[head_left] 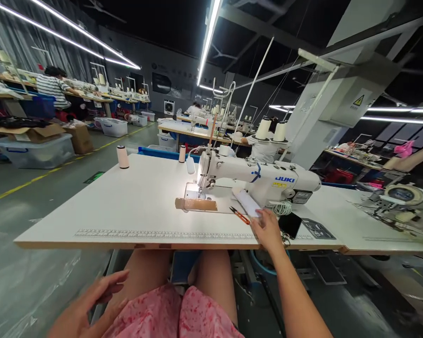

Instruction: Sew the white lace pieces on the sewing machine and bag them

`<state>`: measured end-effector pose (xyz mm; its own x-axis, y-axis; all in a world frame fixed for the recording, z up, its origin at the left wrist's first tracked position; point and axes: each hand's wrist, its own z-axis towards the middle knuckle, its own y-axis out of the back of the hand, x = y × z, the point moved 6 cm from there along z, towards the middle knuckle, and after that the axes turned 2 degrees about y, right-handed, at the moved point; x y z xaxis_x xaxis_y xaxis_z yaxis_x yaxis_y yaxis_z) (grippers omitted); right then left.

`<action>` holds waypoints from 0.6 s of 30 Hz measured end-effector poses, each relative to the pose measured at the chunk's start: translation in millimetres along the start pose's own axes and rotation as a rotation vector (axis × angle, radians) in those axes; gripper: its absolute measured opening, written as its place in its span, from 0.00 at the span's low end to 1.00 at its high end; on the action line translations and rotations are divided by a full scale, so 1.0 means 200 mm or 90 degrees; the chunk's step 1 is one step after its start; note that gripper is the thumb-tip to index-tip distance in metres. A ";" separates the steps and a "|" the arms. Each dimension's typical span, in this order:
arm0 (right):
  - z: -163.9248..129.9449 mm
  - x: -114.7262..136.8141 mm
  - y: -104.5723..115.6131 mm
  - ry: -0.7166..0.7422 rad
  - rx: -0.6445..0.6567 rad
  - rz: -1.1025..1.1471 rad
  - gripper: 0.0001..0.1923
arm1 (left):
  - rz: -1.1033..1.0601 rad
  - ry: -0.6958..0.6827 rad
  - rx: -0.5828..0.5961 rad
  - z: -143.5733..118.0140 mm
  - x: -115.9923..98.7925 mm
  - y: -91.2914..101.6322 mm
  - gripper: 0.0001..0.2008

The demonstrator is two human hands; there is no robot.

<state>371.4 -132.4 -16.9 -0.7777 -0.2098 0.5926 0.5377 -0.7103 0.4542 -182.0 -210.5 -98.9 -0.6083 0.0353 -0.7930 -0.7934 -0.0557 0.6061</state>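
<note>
My left hand [91, 300] hangs over my lap at the lower left, slightly blurred, fingers apart and holding nothing. My right hand [267, 230] is at the table's front edge, its fingers closed on the near end of a white folded strip [248, 203]. The strip slants across the tabletop beside the sewing machine's arm. Thread snips [241, 216] with orange handles lie just left of those fingers, close to the thumb. A brown strip [197, 204] lies flat in front of the needle of the white sewing machine [246, 171], whose lamp is lit.
Two thread cones [123, 157] [182, 154] stand along the table's back. A black phone [290, 225] and a coil of pale cord [282, 208] lie right of my hand. A printed ruler [155, 233] runs along the front edge. Other people work at machines farther off.
</note>
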 end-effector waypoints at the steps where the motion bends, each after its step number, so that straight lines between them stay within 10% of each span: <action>1: -0.01 -0.01 -0.01 0.009 0.002 -0.015 0.22 | 0.008 0.002 0.005 -0.01 -0.02 0.02 0.29; 18: -0.15 -0.01 0.12 0.014 -0.218 0.008 0.17 | 0.100 -0.005 0.017 -0.02 0.01 0.05 0.28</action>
<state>376.5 -169.5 -27.9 -0.7807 -0.2322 0.5802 0.4096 -0.8913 0.1944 -190.9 -214.0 -95.8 -0.7252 0.0364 -0.6876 -0.6885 -0.0345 0.7244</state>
